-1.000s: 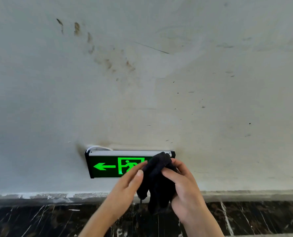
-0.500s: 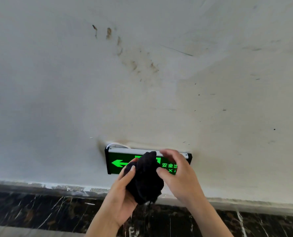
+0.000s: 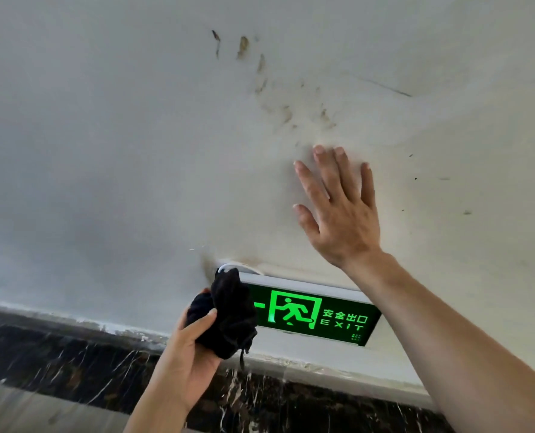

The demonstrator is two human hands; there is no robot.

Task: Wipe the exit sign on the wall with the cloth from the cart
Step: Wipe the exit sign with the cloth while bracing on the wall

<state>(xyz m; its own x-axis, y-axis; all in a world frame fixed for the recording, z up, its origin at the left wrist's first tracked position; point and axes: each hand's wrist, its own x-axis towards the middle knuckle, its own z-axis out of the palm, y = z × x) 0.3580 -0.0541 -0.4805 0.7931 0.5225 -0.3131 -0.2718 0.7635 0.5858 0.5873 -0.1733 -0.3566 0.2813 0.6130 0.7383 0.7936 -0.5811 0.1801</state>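
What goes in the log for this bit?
left hand: holds black cloth on exit sign left end | right hand: open, against wall

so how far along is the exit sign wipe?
Done: the black cloth is off the cart, bunched in the left hand. In hand: it covers the exit sign's left end; the right hand lies flat on the wall above. Left: the pictogram and EXIT lettering, uncovered.
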